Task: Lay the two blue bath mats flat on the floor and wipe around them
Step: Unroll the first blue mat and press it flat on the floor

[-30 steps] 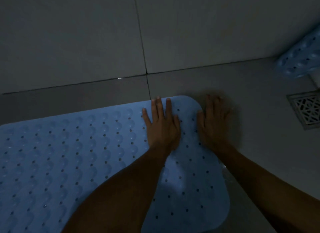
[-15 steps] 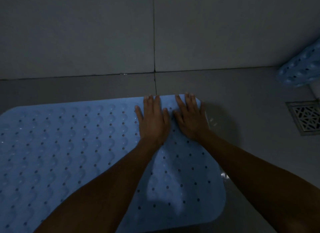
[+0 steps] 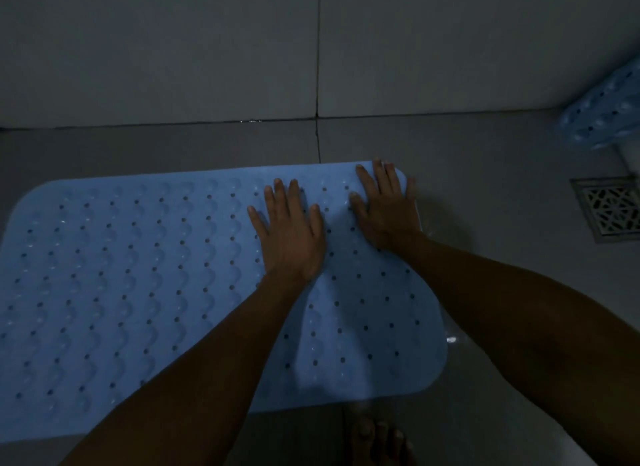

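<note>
Presently I note both palms flat, fingers spread, gripping nothing: left hand point(image 3: 292, 233) and right hand point(image 3: 386, 211) press the blue mat point(image 3: 138, 275) on the floor point(image 3: 485, 153).

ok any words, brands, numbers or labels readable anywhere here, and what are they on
None can be read.
Flat blue bath mat: only holes and a raised wave pattern, no print visible.
Second blue mat at the right edge: no print visible.
Floor drain grate: a cut-out pattern, no lettering visible.
Wall tiles and floor: plain.
The picture is dim, so faint embossing could go unseen.
</note>
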